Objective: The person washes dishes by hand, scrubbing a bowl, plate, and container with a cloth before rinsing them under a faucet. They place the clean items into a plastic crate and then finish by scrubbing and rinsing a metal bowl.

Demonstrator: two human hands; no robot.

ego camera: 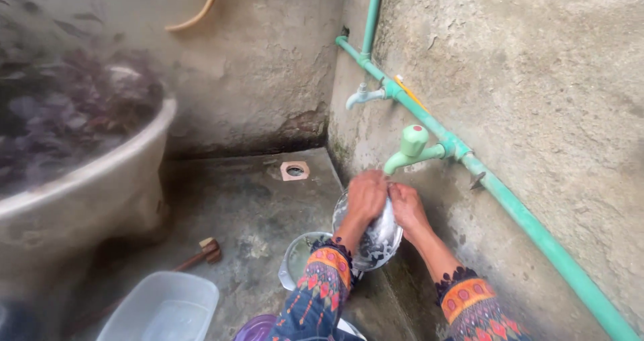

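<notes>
Far left, a big pale planter (87, 193) with dark purple leaves sits against the concrete wall. Below it on the wet floor, a clear plastic tub (161, 307) with water in it, and just right of that a wooden-handled tool (201, 252) lying flat. Purple lid or bowl edge (253, 327) at bottom centre, partly cut off. Small square floor drain (294, 170) further back near the corner. A steel bowl (298, 257) rests on the floor just left of the hands. Steel plate (376, 237) is held up on edge, tilted, wet and soapy, right under the lower green tap (410, 148). Left hand (365, 197) lies over the plate's top face, fingers curled, pressing or rubbing it; can't tell if anything is under the palm. Right hand (406, 207) grips the plate's right rim from behind, fingers closed around the edge. Hands touch each other at the top of the plate. Both sleeves patterned, orange cuffs. A second smaller tap (362, 96) sits higher on the green pipe (523, 213) that slants down the right wall.
</notes>
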